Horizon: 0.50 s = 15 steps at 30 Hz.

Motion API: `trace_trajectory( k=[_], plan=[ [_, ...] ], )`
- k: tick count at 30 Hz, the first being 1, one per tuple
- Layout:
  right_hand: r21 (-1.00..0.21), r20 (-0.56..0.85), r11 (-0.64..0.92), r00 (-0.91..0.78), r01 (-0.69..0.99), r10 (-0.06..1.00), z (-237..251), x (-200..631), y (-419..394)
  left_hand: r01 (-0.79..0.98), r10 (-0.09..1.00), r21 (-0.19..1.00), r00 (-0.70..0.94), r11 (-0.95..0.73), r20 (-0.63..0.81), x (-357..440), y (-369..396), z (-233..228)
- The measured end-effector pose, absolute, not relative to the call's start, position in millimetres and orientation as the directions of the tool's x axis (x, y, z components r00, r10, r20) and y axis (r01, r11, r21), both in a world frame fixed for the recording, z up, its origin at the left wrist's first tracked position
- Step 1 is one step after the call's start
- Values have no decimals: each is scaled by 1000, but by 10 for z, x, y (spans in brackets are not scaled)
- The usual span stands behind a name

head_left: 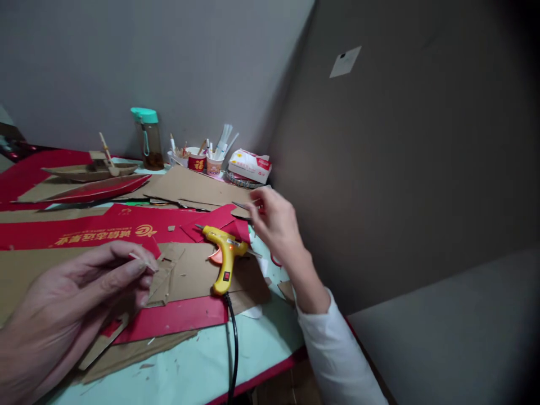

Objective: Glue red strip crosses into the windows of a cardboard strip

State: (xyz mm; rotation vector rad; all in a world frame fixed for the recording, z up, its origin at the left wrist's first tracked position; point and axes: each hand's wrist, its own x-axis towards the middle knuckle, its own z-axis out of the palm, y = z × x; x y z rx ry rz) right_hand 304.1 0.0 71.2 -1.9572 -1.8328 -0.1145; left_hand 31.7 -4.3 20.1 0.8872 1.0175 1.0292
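pinching a small thin sliver of brown cardboard (139, 260) between thumb and fingertips, our left hand (67, 304) hovers low over flat sheets of corrugated cardboard (189, 275), brown on one face, glossy red on the other. our right hand (274, 222), in a white sleeve, reaches out with fingers closed on something thin and blurred that we cannot make out. between them a yellow plastic glue gun (225, 256) rests on the sheets, black cord trailing across the pale green table (198, 365). grey walls meet behind.
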Motion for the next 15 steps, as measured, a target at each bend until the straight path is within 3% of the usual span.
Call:
trace_trajectory(
  k=[4, 8, 11, 15],
  plan=[
    [-94, 202, -245, 259, 965, 945, 554, 3487, 246, -228, 969, 959, 216, 168, -118, 376, -85, 399],
    [0, 108, -273, 272, 962, 956, 309, 3560, 341, -304, 978, 940, 181, 156, -104, 388, -92, 498],
    [-6, 117, -274, 273, 962, 955, 248, 3580, 373, -361, 981, 923, 183, 131, -67, 353, -91, 520],
    [-121, 237, -268, 290, 956, 927, 339, 3659, 353, -449, 991, 892, 136, 52, 11, 303, -71, 524]
  ],
)
